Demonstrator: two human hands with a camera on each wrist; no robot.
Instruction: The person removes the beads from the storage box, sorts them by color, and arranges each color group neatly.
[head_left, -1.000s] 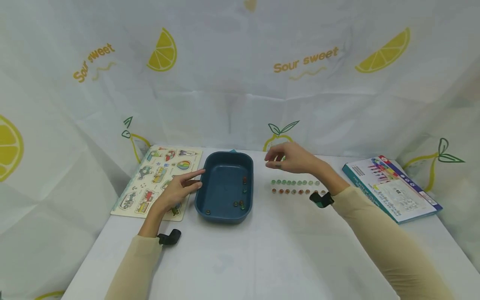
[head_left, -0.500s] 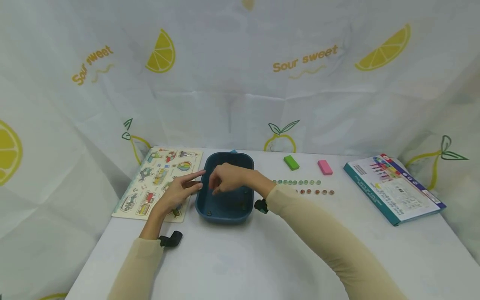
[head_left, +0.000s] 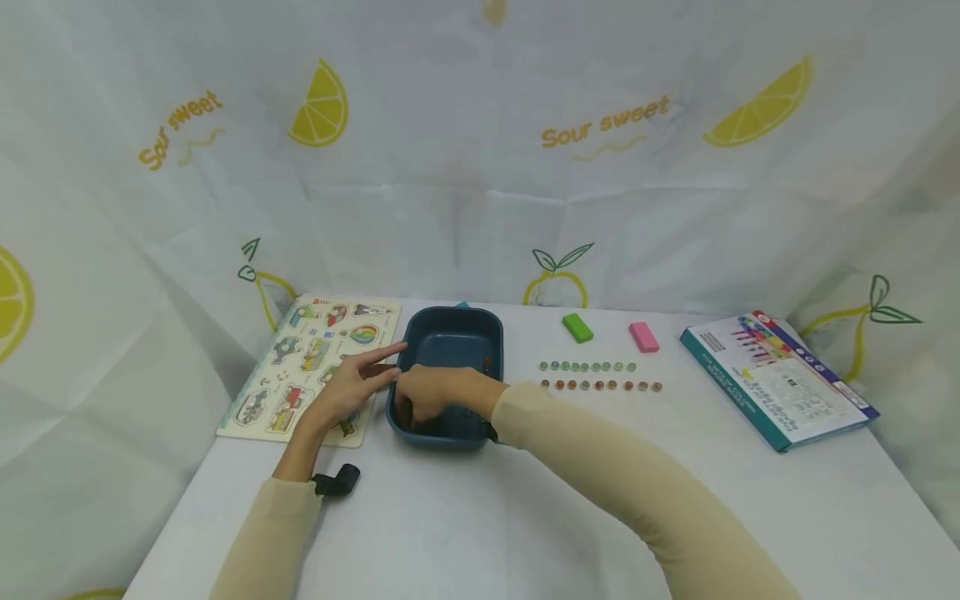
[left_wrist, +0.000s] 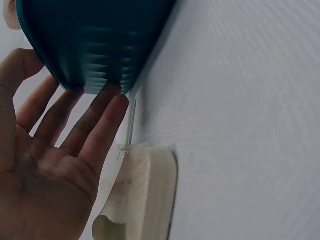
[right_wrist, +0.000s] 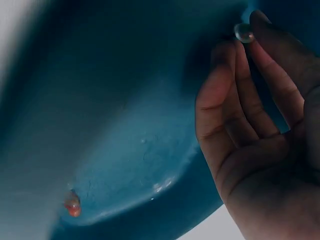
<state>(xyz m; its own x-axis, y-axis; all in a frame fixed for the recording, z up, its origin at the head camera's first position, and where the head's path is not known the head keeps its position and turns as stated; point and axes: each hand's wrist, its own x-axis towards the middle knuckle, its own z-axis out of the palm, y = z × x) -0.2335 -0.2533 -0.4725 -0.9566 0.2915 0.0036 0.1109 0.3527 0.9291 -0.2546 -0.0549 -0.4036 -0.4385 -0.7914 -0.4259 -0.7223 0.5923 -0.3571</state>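
A deep blue rectangular tray stands on the white table in the head view. My right hand reaches down into its near left part. In the right wrist view, the thumb and a finger of that hand pinch a small clear glass marble. An orange-red marble lies in the tray, away from the fingers. My left hand lies along the tray's left side. Its outstretched fingers touch the tray's outer wall in the left wrist view.
Right of the tray lie a row of green marbles and a row of reddish marbles. Behind them are a green block and a pink block. A boxed set lies far right, a picture puzzle board left.
From above the far side of the marble rows, my right hand has moved left and down into the tray, then toward its near left corner. The left hand stays at the tray's side.
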